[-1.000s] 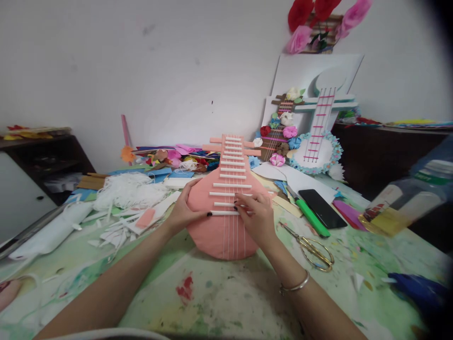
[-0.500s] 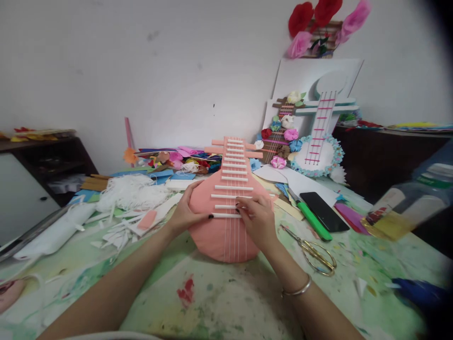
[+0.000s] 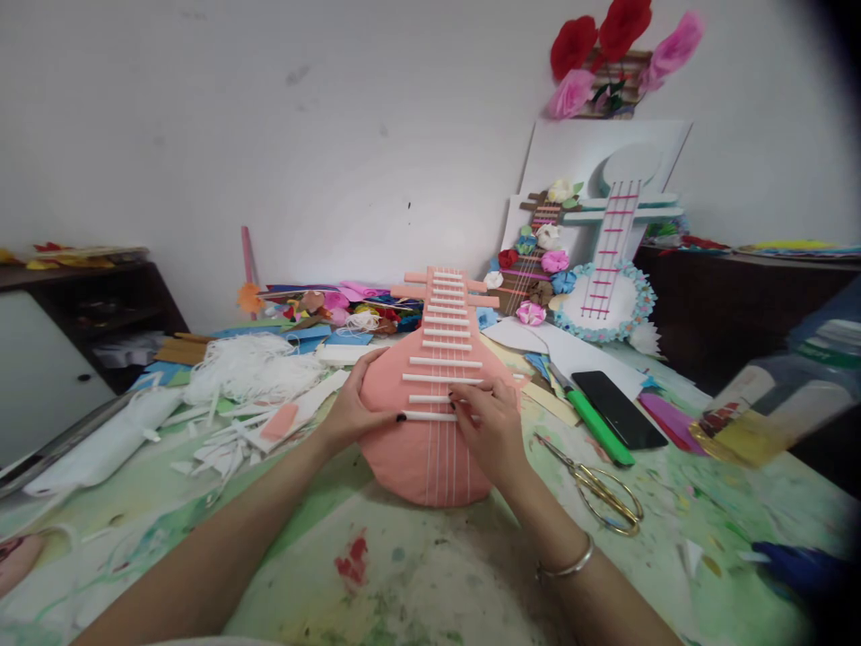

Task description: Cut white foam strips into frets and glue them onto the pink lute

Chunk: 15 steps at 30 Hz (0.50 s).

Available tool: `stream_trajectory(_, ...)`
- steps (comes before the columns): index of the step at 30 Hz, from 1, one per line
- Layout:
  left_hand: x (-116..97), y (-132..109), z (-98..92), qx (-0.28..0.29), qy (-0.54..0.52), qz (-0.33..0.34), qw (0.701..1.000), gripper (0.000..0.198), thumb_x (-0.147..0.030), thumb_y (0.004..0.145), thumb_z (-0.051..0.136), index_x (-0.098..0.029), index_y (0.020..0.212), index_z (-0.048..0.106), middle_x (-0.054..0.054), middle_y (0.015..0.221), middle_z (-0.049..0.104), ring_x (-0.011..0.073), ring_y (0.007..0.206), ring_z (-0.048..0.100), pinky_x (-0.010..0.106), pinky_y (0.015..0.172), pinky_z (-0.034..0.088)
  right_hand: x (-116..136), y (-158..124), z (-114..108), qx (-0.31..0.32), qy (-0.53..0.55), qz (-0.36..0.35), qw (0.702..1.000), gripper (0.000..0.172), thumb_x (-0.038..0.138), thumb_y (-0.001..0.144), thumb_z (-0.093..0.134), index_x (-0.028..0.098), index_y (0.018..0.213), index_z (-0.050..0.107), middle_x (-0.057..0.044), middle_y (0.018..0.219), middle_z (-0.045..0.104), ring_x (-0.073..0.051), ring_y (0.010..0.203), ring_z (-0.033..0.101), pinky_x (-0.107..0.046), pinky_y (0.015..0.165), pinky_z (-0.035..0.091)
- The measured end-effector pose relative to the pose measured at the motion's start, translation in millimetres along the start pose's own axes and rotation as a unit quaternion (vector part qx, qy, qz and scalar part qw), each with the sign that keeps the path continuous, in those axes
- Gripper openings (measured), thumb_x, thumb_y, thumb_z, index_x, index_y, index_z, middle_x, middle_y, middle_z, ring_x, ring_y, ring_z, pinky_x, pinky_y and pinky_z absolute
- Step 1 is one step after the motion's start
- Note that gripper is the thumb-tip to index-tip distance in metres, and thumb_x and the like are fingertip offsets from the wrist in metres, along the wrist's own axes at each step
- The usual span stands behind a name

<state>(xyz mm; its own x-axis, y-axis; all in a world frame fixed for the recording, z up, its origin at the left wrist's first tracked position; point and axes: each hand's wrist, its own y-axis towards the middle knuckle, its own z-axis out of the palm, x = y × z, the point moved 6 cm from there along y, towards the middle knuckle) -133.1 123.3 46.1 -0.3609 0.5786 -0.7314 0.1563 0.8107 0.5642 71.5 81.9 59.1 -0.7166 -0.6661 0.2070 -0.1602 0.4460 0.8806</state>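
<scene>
A pink paper-covered lute (image 3: 396, 453) leans upright before me, with white strings running down its front and several white crossbars along neck and body. My left hand (image 3: 355, 408) grips its left edge, the thumb lying on the front by the lowest bar's left end. Over the lower right of the body, my right hand (image 3: 494, 429) is closed in a pinch at the right end of a short white bar (image 3: 429, 398), just above the lowest one. The fingers hide that bar's right end and part of the strings.
Right of the lute lie gold-handled scissors (image 3: 579, 470), a green utility knife (image 3: 598, 426), a black phone (image 3: 619, 408) and a plastic bottle (image 3: 773, 404). White string (image 3: 256, 368) and paper scraps (image 3: 225, 440) cover the left. Two decorated instruments stand behind, including a white one (image 3: 598, 292).
The whole view has shifted slightly, so things sit a little lower. Both hands keep nearly the same places on the lute, and the right fingers remain at the short white bar.
</scene>
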Motion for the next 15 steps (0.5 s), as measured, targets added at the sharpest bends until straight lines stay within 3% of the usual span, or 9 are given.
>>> stream_trajectory(15,1.1,-0.2,0.9,-0.001,-0.012,-0.007,1.0,0.092,-0.047,0.054,0.078,-0.02,0.131,0.036,0.012,0.138,0.04,0.0316,0.129,0.035,0.044,0.107,0.031,3.2,-3.6,2.9,0.017,0.014,0.002,1.0,0.017,0.014,0.086,0.052,0.022,0.088,0.067,-0.002,0.083,0.072,-0.019,0.08,0.051,-0.038,0.074,0.037)
